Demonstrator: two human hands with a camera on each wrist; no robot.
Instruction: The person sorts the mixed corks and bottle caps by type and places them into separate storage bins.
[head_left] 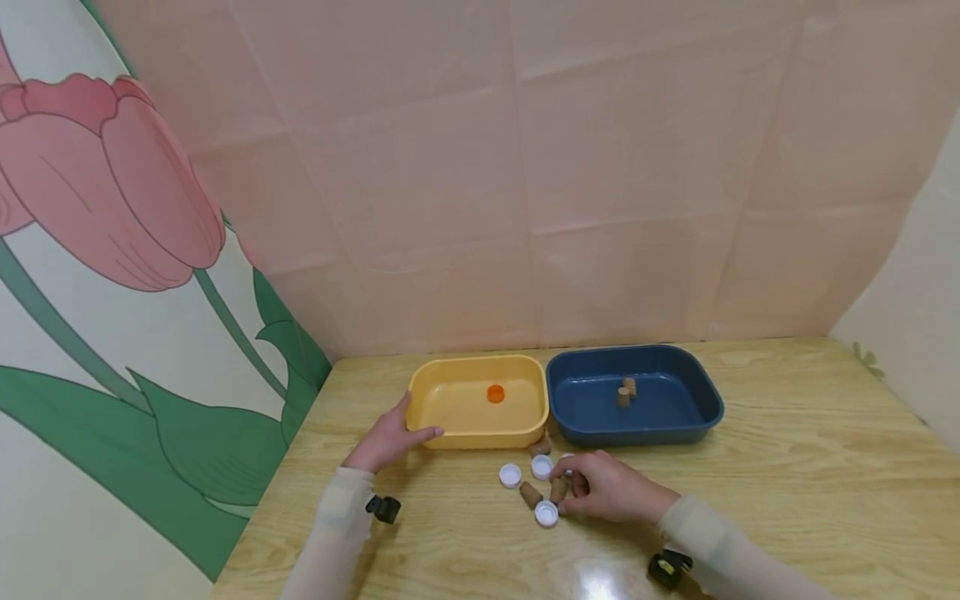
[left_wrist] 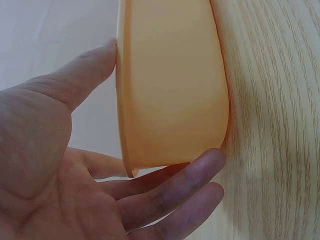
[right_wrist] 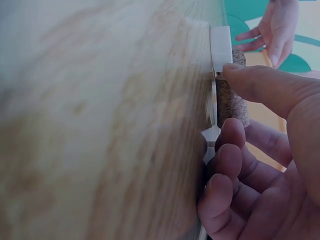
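Observation:
At the left end of the yellow tray, my left hand grips the corner. Its thumb lies at the rim and its other fingers curve along the outer wall. My right hand is low over the table, thumb and index finger at the two ends of a brown cork. In the right wrist view the thumb tip also overlaps a white ribbed cap, beside that cork. Another cork lies just left, and several white caps lie around it.
Inside the yellow tray sits one orange cap. The dark blue tray stands against its right side, with two corks in it. A further cork lies by the yellow tray's front right corner. Behind the wooden table rises a pink-covered wall.

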